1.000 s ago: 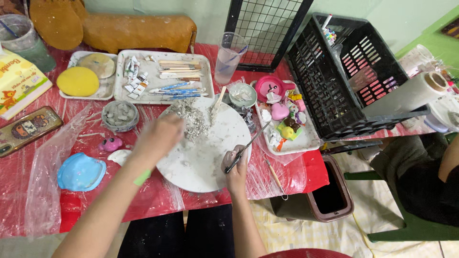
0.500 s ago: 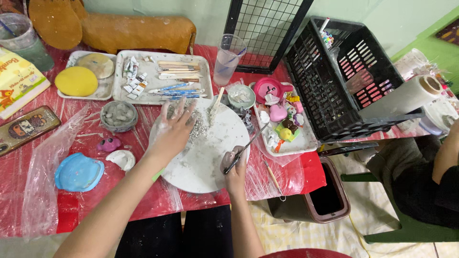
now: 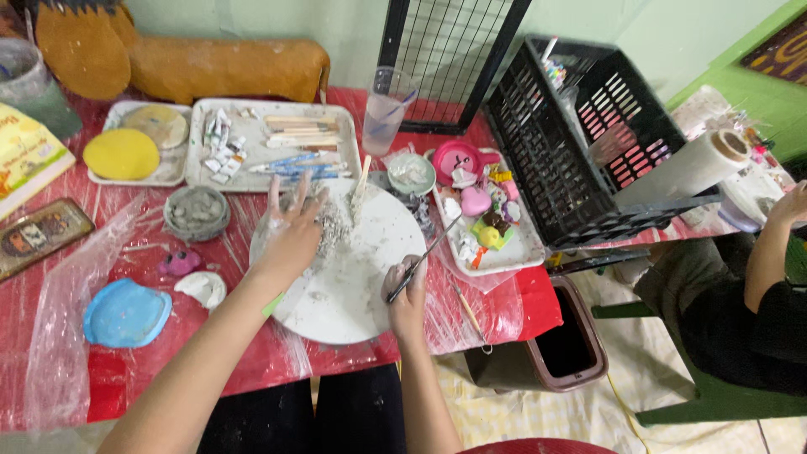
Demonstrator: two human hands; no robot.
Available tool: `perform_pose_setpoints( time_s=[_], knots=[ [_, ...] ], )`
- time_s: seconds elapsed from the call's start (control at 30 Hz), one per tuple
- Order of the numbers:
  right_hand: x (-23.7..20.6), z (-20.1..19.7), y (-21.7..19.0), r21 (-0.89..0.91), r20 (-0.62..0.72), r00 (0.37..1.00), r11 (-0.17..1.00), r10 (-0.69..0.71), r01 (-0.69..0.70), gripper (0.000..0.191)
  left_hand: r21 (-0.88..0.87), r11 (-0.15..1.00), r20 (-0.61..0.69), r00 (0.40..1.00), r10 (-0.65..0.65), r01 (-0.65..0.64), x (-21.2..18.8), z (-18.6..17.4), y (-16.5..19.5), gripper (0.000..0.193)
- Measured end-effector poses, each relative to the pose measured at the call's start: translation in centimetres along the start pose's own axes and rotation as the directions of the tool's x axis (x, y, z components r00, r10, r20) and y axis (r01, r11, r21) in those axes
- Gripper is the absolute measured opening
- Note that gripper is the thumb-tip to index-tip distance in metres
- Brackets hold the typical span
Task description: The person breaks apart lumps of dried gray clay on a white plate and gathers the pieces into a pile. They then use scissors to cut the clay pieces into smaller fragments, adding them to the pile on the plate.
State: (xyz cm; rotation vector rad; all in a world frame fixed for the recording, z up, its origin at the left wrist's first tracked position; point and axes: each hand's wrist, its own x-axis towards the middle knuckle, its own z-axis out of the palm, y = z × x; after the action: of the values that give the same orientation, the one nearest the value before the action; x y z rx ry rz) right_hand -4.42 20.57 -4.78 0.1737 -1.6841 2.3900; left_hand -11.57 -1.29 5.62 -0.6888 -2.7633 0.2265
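Note:
A round white board (image 3: 353,286) smeared with grey clay lies on the red plastic-covered table (image 3: 513,315). My left hand (image 3: 290,231) rests flat on the board's upper left with fingers spread, beside a lump of grey clay (image 3: 334,225). My right hand (image 3: 406,294) sits at the board's right edge and grips a thin metal tool (image 3: 424,256) that points up and to the right. A wooden stick (image 3: 361,181) leans on the board's top.
Behind the board lie a tray of paint tubes and brushes (image 3: 269,143), a tray with a yellow disc (image 3: 122,154), a grey clay bowl (image 3: 196,212), a cup (image 3: 387,113) and a tray of small coloured pieces (image 3: 483,214). A black crate (image 3: 588,134) stands right; another person's arm (image 3: 769,244) is at far right.
My left hand has slid from the board's centre up and to the left, and now lies spread near the top edge. My right hand has stayed at the board's right edge with the tool.

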Motion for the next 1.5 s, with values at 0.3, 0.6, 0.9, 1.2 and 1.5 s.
perform_pose_setpoints(
  time_s=[0.3,0.6,0.9,1.2,1.5],
  knots=[
    [-1.1,0.3,-0.3,0.008,-0.004,0.999,0.999,0.051,-0.051,0.009,-0.523,0.845,-0.049,0.986,-0.16,0.111,-6.3,0.4,1.9,0.033],
    [-1.6,0.8,-0.4,0.031,0.008,0.996,0.996,0.089,-0.089,0.009,-0.716,0.687,-0.024,0.978,-0.205,0.127,-9.5,0.7,2.2,0.019],
    [0.1,-1.0,-0.5,0.026,0.058,0.998,1.0,0.011,-0.013,0.015,-0.898,0.367,0.03,0.864,-0.502,0.244,-8.4,0.6,3.1,0.022],
    [-4.4,3.3,0.5,-0.085,0.446,0.839,0.948,0.31,-0.305,0.051,-0.738,-0.668,0.442,0.817,-0.369,0.098,-7.7,4.5,4.8,0.023],
    [-4.2,7.6,0.7,-0.266,0.434,0.8,0.907,0.414,-0.326,0.066,-0.835,-0.55,0.322,0.8,-0.507,-0.013,-7.4,3.7,4.4,0.014]
  ],
)
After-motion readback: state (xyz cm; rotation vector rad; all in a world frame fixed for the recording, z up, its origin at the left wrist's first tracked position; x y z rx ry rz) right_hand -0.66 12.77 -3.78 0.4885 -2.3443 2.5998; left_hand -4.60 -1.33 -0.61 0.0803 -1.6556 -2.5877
